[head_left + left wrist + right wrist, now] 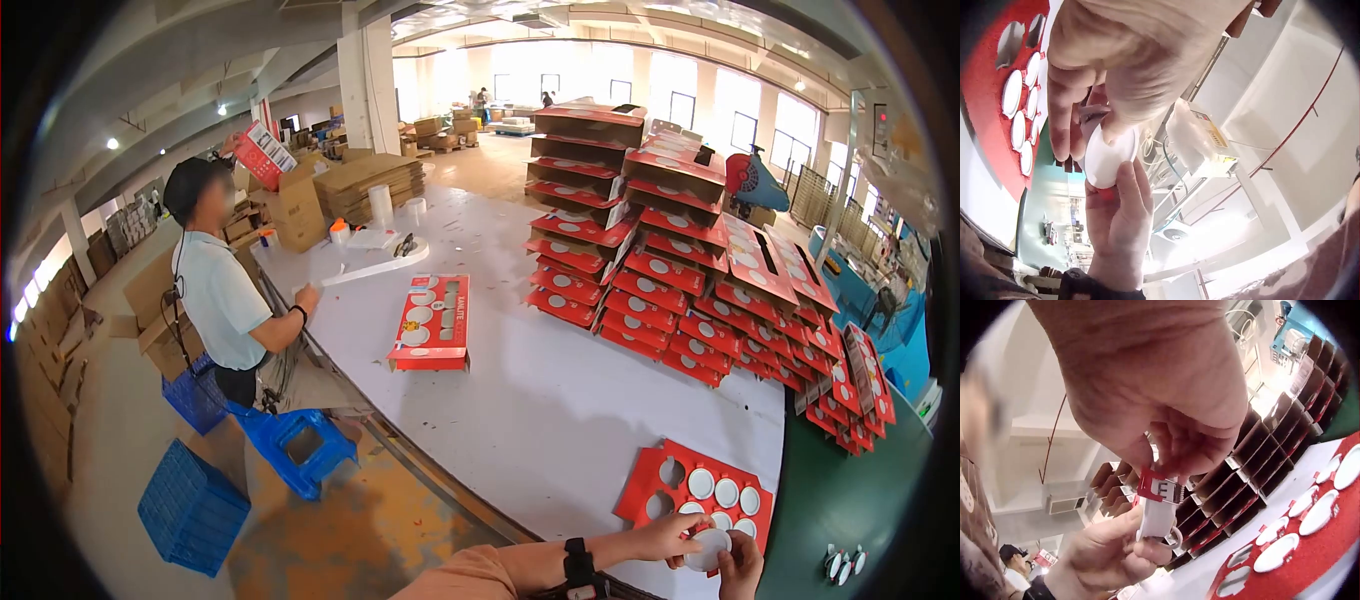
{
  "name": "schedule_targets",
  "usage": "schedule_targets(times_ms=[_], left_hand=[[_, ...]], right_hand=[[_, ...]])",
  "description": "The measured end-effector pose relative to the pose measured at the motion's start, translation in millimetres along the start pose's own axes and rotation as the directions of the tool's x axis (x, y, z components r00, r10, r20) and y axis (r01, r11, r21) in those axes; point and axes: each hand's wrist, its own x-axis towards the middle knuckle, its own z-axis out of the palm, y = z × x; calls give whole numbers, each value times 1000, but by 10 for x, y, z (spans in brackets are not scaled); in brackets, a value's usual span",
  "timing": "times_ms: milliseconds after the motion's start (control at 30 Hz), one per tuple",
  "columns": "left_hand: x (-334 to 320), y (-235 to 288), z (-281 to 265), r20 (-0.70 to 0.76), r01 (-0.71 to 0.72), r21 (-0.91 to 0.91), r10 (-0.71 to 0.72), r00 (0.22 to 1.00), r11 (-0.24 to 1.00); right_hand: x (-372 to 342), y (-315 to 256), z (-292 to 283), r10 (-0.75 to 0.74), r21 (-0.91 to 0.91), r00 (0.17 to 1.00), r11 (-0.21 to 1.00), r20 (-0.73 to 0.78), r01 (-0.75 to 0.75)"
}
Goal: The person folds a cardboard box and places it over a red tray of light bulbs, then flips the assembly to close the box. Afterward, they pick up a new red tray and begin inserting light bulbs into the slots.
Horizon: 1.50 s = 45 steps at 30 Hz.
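Note:
Both hands hold one round white downlight (pixel 709 550), with a red clip and a coiled spring on its side in the right wrist view. My left hand (pixel 672 537) pinches the rim, its thumb lying on the white face in the left wrist view. From the other side my right hand (pixel 742 568) grips it, fingers at the red clip (pixel 1150 485). Right beside the hands lies a red card panel (pixel 648 478) with round holes. Several white downlights (pixel 727 492) sit in its holes, while two holes at its left side show no light.
Tall stacks of red cartons (pixel 575 255) stand on the white table (pixel 500 430). One red box (pixel 432 322) lies mid-table. Several small lights (pixel 845 566) rest on the green surface (pixel 815 500). A person (pixel 215 270) stands at the left edge, near a blue stool (pixel 300 450).

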Motion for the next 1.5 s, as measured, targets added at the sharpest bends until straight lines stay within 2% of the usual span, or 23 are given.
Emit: schedule_targets(times_ms=[167, 267, 333, 433, 467, 533, 633, 667, 700, 733, 767, 800, 833, 900, 933, 1000, 1067, 1133, 1200, 1300, 1400, 1467, 1500], left_hand=[[-26, -57, -54, 25, 11, -43, -10, 1000, 999], [-52, -80, -52, -17, 65, -41, -66, 998, 997], [-46, -143, -77, -52, 92, -170, -102, 993, 981], [-45, -209, -99, -74, 109, -158, -122, 990, 981], [-54, -229, -116, -65, 120, -161, -132, 989, 980], [-28, -293, -111, -92, 128, -117, -139, 986, 985], [-85, -162, -259, 45, 213, -51, -211, 976, 976], [-72, -188, -345, -8, 99, 51, -99, 995, 994], [140, -329, -495, -2, -568, 340, 605, 796, 749], [123, -614, -702, -191, -149, 143, 175, 966, 978], [156, -374, -846, -208, -46, -90, 26, 978, 995], [170, -237, -916, -556, 211, 437, 79, 827, 874], [260, -442, -1146, -566, 246, 672, 271, 778, 698], [427, -636, -1412, -667, 444, 642, 170, 726, 626], [497, -637, -1465, -660, 445, 643, 157, 735, 623], [639, -644, -1537, -643, 443, 284, -173, 746, 851], [741, -682, -1608, -679, 461, 323, -137, 721, 826], [758, -625, -1674, -357, 447, -46, -433, 828, 893], [699, -488, -1550, -331, 450, -120, -463, 822, 885], [581, -416, -1455, -66, 467, -318, -511, 857, 825], [475, -442, -1312, -30, 453, -269, -478, 878, 850], [403, -462, -1224, -19, 476, -242, -495, 869, 845], [372, -473, -1171, 9, 482, -306, -503, 864, 821]], right_hand=[[5, -141, 67, 17, 38, 999, 999, 29, -18], [53, -283, 102, 25, -67, 1000, 997, 11, -24], [92, -445, 94, 6, -385, 991, 922, 131, 45], [105, -617, 145, 133, -517, 978, 855, 160, -31], [138, -556, 167, 144, -515, 977, 856, 154, -45], [171, -252, 235, 76, -222, 997, 973, 30, -67], [202, -119, 112, 50, -409, 995, 913, 85, -11], [202, -142, 57, 74, -432, 995, 901, 70, -37], [210, -149, 49, 118, -286, 993, 951, -4, -114], [252, -174, 2, 175, -252, 984, 952, -8, -172], [270, -115, -31, 177, -205, 984, 963, -24, -178], [289, -161, -44, 210, -183, 977, 960, -40, -214], [317, -99, -66, 225, -130, 973, 964, -54, -231], [386, -24, -69, 252, -72, 965, 964, -72, -257], [425, -18, -58, 306, -34, 948, 950, -90, -310], [520, 14, -18, 367, 10, 923, 930, -111, -369], [629, 73, 50, 409, 146, 907, 907, -95, -394], [717, 133, 67, 448, 207, 892, 880, -64, -427], [799, 206, 99, 469, 260, 883, 856, -28, -447], [881, 274, 145, 497, 263, 868, 838, -8, -478], [920, 277, 236, 496, 208, 868, 850, -8, -484], [920, 360, 285, 368, -19, 928, 929, -51, -370], [890, 379, 315, 251, -137, 966, 957, -56, -256]])
